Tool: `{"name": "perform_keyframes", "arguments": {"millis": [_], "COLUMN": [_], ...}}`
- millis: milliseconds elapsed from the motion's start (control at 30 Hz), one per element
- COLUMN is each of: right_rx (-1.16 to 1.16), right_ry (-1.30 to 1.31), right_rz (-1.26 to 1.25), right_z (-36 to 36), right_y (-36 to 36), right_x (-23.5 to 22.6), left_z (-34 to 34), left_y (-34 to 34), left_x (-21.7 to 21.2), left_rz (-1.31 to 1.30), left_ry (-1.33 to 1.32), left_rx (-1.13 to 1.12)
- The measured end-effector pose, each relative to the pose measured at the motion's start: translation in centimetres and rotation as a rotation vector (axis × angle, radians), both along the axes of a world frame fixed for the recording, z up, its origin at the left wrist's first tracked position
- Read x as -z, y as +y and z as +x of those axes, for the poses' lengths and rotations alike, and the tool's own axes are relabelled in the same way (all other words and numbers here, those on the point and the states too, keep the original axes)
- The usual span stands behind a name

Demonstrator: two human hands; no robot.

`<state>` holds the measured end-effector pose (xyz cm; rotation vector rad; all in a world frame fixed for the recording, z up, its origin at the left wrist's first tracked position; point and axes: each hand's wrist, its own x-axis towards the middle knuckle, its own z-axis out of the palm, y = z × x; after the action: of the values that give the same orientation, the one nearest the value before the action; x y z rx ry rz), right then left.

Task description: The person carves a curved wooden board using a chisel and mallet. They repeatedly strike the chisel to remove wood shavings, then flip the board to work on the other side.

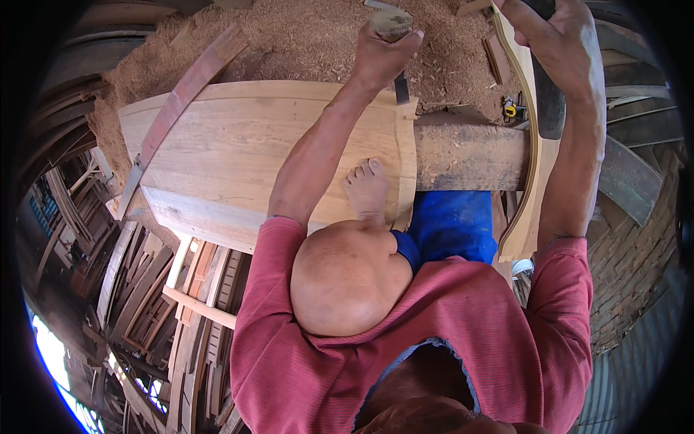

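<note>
My left hand [387, 58] is closed round a chisel [391, 24], whose blunt handle top shows above the fist. Below the fist, the dark flat blade comes down at the end edge of a wide pale wooden panel [238, 137]. Farther right, my raised right hand [567, 43] grips a dark, rounded club-like mallet [551, 101]; part of it is hidden by the fingers. The mallet hangs over a pale board with a wavy edge [533, 166]. My bare foot [366, 186] rests on the panel close to its right end.
A thick wooden beam [470, 155] lies between panel and wavy board. Wood shavings [303, 43] cover the ground beyond. A reddish strip [184, 90] with a grey tip crosses the panel's left end. A yellow tape measure [514, 108] lies near the wavy board. Stacked timber [144, 289] fills the left.
</note>
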<state>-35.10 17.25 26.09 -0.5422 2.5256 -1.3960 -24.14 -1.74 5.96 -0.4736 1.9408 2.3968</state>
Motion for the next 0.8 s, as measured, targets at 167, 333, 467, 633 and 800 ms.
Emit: {"name": "perform_keyframes", "arguments": {"millis": [167,333,467,633,800], "right_rx": [-0.023,0.003,0.0,-0.125,-0.418], "right_ry": [-0.164,-0.041,0.048,0.038,0.077], "right_rz": [-0.176,-0.098,-0.02,0.566,0.762], "right_z": [-1.2,1.3,1.6,1.7,0.8], "right_y": [0.8,-1.2,-1.5,-0.7,-1.5], "right_x": [3.0,0.1,-0.3,1.4,5.0], "left_z": [-0.1,0.4,0.6,0.9,1.5], "left_y": [0.4,0.8,0.7,2.0,1.4], "left_x": [-0.5,-0.7,-0.7,-1.8,-1.8], "left_rz": [0.113,0.009,0.031,-0.151,-0.109], "left_ry": [-0.004,-0.041,-0.038,0.01,0.007], "left_rx": [-0.012,-0.008,0.005,0.042,0.031]}}
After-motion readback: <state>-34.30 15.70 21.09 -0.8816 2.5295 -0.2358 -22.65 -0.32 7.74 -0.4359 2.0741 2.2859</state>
